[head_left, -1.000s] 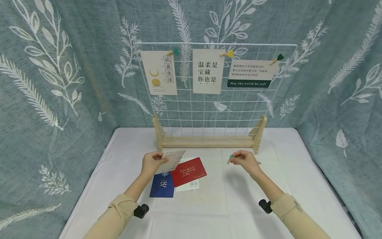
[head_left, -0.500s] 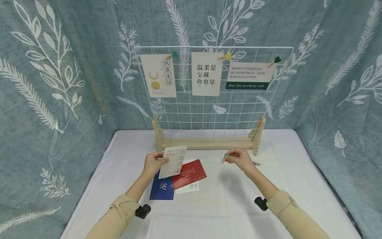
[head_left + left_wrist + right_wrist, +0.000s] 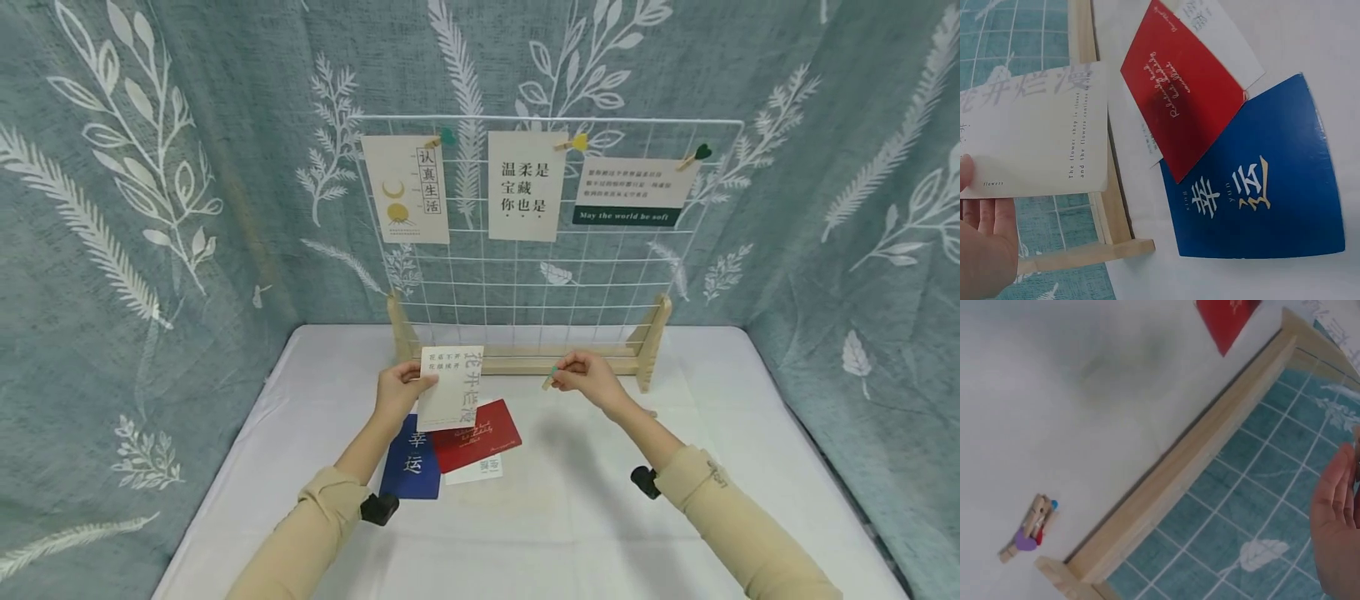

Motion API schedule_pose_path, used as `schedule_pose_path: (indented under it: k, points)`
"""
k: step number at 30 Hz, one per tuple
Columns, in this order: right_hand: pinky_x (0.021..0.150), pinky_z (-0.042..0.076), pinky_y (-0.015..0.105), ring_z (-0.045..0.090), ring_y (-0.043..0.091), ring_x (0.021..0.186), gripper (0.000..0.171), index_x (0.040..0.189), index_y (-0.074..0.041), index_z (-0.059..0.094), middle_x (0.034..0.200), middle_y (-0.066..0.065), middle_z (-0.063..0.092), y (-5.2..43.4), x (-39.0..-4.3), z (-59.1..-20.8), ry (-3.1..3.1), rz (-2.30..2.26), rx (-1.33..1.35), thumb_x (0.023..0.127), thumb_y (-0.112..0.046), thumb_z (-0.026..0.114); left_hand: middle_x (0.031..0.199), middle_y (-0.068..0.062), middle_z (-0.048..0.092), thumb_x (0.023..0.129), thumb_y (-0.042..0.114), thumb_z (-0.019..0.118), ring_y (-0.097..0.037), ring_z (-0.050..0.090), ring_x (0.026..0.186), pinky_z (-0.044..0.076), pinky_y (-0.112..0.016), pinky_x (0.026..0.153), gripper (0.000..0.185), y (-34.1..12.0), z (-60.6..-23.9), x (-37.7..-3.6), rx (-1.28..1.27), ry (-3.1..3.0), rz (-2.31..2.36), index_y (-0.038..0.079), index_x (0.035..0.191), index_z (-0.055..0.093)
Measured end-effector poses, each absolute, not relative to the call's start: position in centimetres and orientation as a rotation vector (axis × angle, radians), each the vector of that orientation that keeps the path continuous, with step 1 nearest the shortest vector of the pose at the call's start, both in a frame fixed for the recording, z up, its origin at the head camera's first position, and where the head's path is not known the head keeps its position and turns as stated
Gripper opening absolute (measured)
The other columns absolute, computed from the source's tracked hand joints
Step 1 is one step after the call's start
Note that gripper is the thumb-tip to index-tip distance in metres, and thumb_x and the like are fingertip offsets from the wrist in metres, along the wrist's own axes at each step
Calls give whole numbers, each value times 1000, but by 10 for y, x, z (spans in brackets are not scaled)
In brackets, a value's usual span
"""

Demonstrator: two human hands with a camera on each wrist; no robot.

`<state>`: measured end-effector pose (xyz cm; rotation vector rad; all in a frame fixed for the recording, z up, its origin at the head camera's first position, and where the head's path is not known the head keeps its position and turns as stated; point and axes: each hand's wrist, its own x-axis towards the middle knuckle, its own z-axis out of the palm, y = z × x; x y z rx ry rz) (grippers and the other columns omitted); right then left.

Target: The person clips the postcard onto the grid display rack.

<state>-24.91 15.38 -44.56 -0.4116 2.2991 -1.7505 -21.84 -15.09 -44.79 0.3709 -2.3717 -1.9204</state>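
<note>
My left hand (image 3: 400, 390) pinches a cream card (image 3: 452, 387) with grey Chinese writing by its left edge and holds it upright above the table; the same cream card (image 3: 1035, 134) fills the left of the left wrist view. My right hand (image 3: 583, 377) pinches a small wooden clothespin (image 3: 551, 380) with a teal tip, a little right of the card. Both are in front of the white wire grid (image 3: 540, 275) on its wooden base (image 3: 525, 360). Three cards hang clipped along the grid's top.
On the white table (image 3: 570, 517) lie a blue card (image 3: 411, 468), a red card (image 3: 475, 436) and a white card (image 3: 477, 468) beneath them. Loose clothespins (image 3: 1030, 527) lie by the base's right foot. Leaf-patterned curtains close in three sides.
My left hand has lifted the cream card up and toward the grid, turning it upright. My right hand has moved left and forward with the clothespin, closer to the card.
</note>
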Motion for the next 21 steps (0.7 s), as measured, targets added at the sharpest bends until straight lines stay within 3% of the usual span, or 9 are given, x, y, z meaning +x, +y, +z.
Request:
schedule_pose_path:
  k: [8, 14, 18, 21]
  points:
    - [71, 57, 25, 62, 2, 71, 16, 99, 15, 56, 85, 16, 68, 146, -257, -435, 2321, -1747, -441, 91, 2, 56, 92, -12, 71, 84, 2, 67, 2, 56, 68, 45, -15, 61, 28, -151, -442, -227, 371, -2393, -1880, -10, 109, 62]
    - [76, 58, 31, 64, 7, 76, 18, 101, 16, 57, 91, 23, 65, 141, -264, -429, 2337, -1720, -502, 91, 1, 57, 83, -3, 70, 84, 1, 67, 4, 54, 63, 44, -14, 59, 27, -154, -433, -239, 404, -2388, -1873, -9, 108, 63]
    - [73, 57, 25, 65, 12, 77, 17, 100, 16, 58, 91, 25, 65, 138, -267, -426, 2350, -1706, -542, 89, 2, 58, 87, -9, 71, 83, 0, 67, 3, 54, 63, 45, -13, 60, 27, -155, -426, -244, 422, -2394, -1869, -11, 108, 62]
    - [71, 56, 22, 63, 6, 73, 17, 99, 16, 57, 89, 25, 65, 135, -269, -425, 2368, -1695, -568, 89, 3, 59, 96, -17, 70, 84, 0, 66, 2, 54, 65, 45, -13, 61, 28, -155, -422, -246, 412, -2412, -1863, -11, 109, 61]
